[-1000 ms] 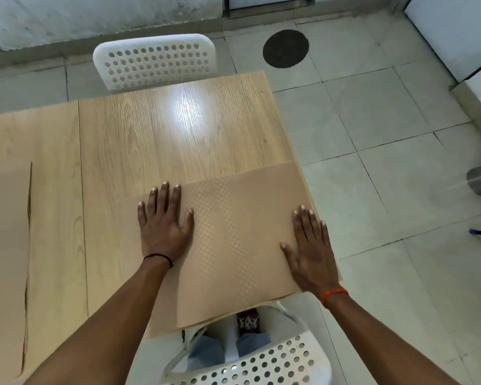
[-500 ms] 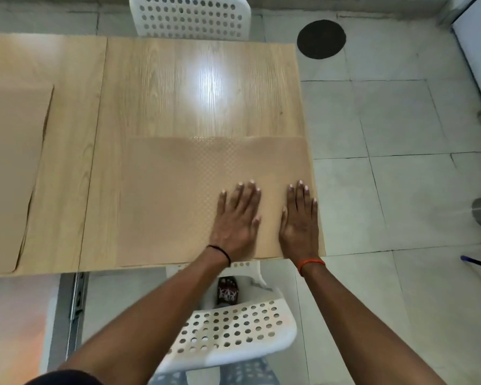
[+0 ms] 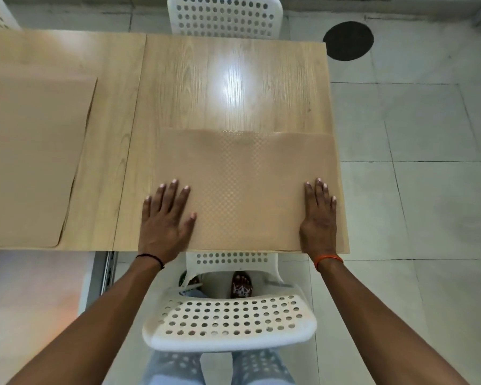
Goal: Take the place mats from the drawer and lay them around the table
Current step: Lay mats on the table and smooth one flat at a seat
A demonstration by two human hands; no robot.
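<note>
Flat under two hands point(image 3: 165, 218) point(image 3: 318, 218): one of two mats point(image 3: 247, 190) point(image 3: 31, 162).

Bright, even light; overhead glare on the table point(image 3: 233, 79); wide-angle edge bending.

Bare forearms, no sleeves. Thin black band point(image 3: 150, 258) on left wrist, orange one point(image 3: 329, 261) on right, plus grey spotted trousers point(image 3: 175, 368).

Home dining area, wooden table point(image 3: 233, 79), perforated white chairs point(image 3: 228, 320), tiled floor point(image 3: 414, 190)
</note>
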